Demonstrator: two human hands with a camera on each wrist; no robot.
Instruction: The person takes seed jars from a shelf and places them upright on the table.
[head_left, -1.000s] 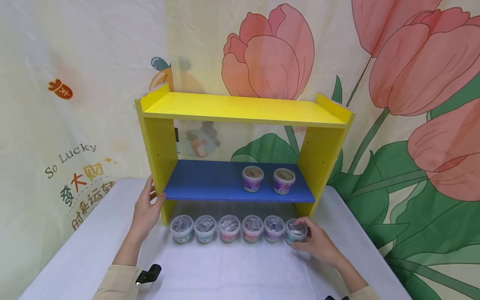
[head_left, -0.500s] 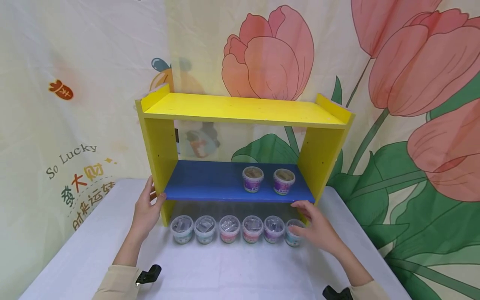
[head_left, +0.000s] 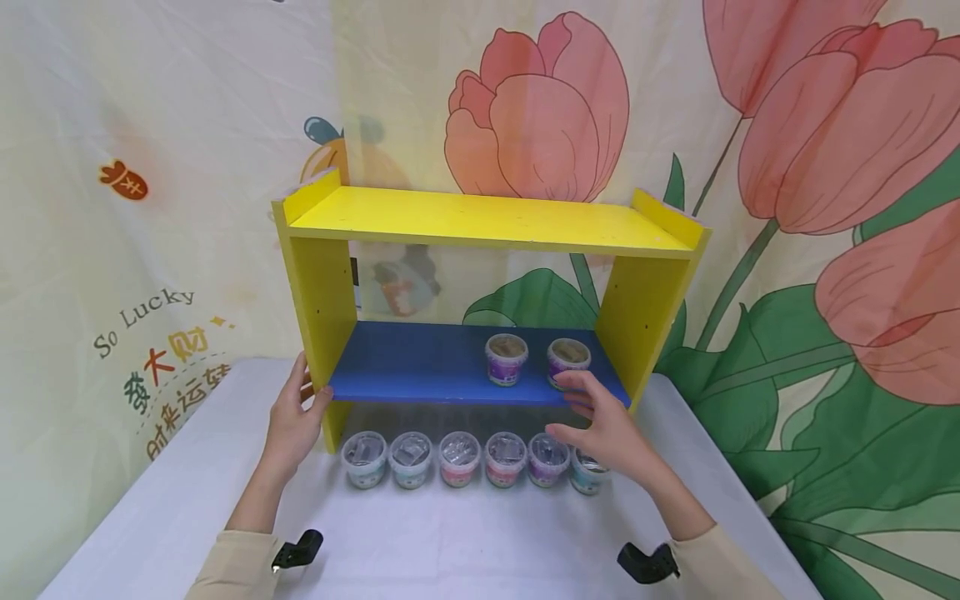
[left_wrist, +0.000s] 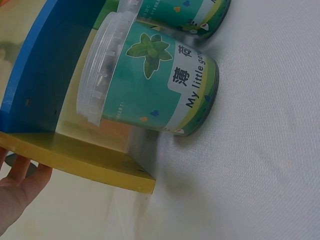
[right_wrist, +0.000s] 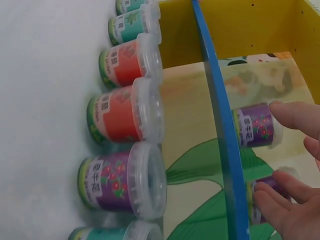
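My left hand (head_left: 296, 421) grips the left side panel of a small yellow shelf unit (head_left: 480, 218), thumb by the front edge of its blue board (head_left: 420, 358). In the left wrist view, fingers (left_wrist: 36, 181) lie against the panel's outer face. My right hand (head_left: 611, 429) reaches up before the blue board with fingers spread, holding nothing. Two purple lidded tubs stand there: the left one (head_left: 506, 362), and the right one (head_left: 568, 353), partly behind my fingers. In the right wrist view, thumb and fingers overlap the purple tubs (right_wrist: 257, 125).
A row of several lidded tubs stands on the white cloth (head_left: 450, 542) before the unit: teal tubs (head_left: 366, 460) at left, red tubs (head_left: 459, 460) in the middle, then a purple tub (head_left: 546, 460) and a teal tub (head_left: 587, 477) partly behind my right hand. A printed curtain (head_left: 225, 83) hangs behind.
My right hand has let go of the rightmost teal tub in the row and moved up and left toward the purple tubs on the blue board. The left hand stays put.
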